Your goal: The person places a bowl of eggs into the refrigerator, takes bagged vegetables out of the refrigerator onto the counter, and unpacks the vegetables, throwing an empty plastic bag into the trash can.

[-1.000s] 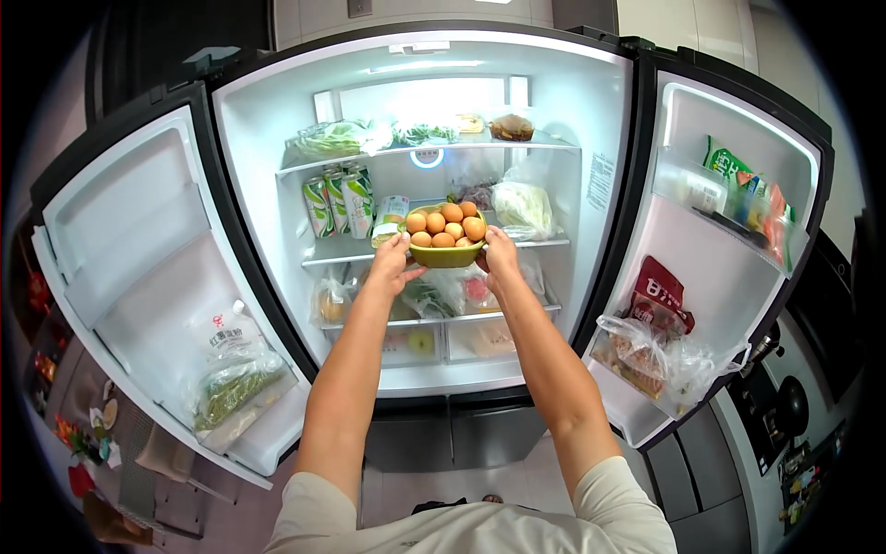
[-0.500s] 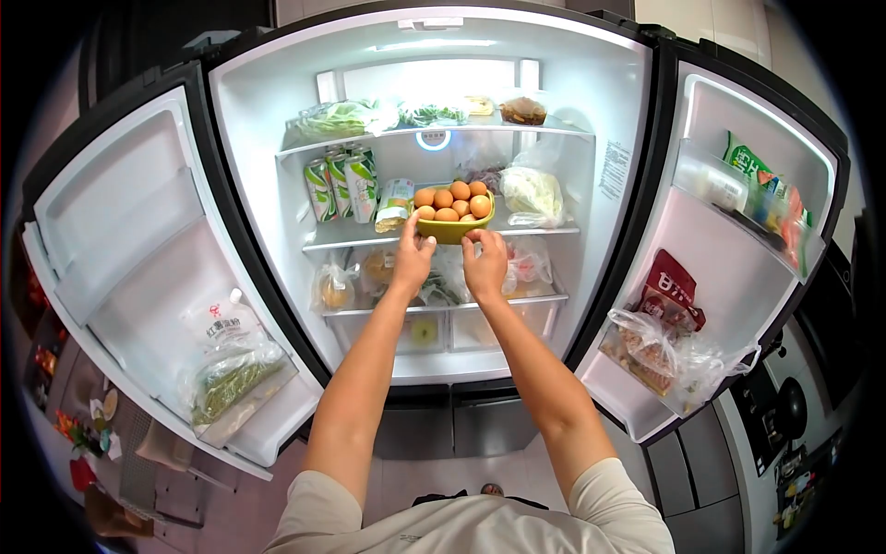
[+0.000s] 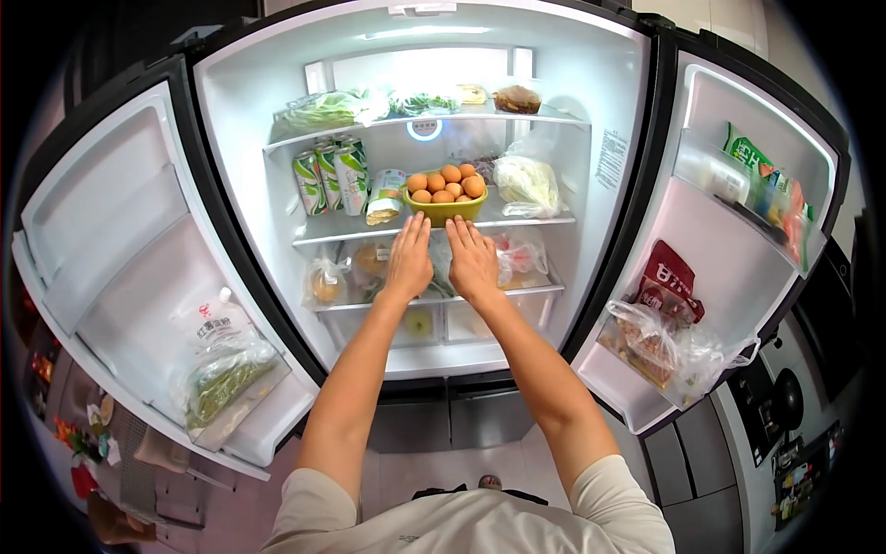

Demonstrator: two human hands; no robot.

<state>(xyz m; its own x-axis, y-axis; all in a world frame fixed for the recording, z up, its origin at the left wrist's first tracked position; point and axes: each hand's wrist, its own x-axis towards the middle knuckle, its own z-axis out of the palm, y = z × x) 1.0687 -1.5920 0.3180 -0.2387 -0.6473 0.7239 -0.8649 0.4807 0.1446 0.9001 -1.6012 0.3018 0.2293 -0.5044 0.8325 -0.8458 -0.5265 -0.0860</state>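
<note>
A yellow-green basket (image 3: 461, 210) heaped with brown eggs (image 3: 448, 185) stands on the middle shelf (image 3: 323, 233) of an open fridge. My left hand (image 3: 410, 258) reaches to the basket's front with its fingers stretched out. Beside it, my right hand (image 3: 472, 258) is held the same way, fingertips at the basket's front side. Neither hand grips anything. Left of the basket are an opened packet (image 3: 386, 196) and several green-and-white cans (image 3: 352, 182). To its right sits a pale cabbage in a plastic bag (image 3: 526, 186).
Leafy greens (image 3: 334, 109) and a bag of brown food (image 3: 517, 99) lie on the top shelf. Bagged items, including a yellowish one (image 3: 325, 281), sit below. Both doors stand wide, holding a bag of greens (image 3: 226, 383) at left and a red packet (image 3: 669, 282) at right.
Both hands have let go of the basket's sides and now lie with straightened fingers against its front. The basket rests on the shelf; the camera view has shifted slightly.
</note>
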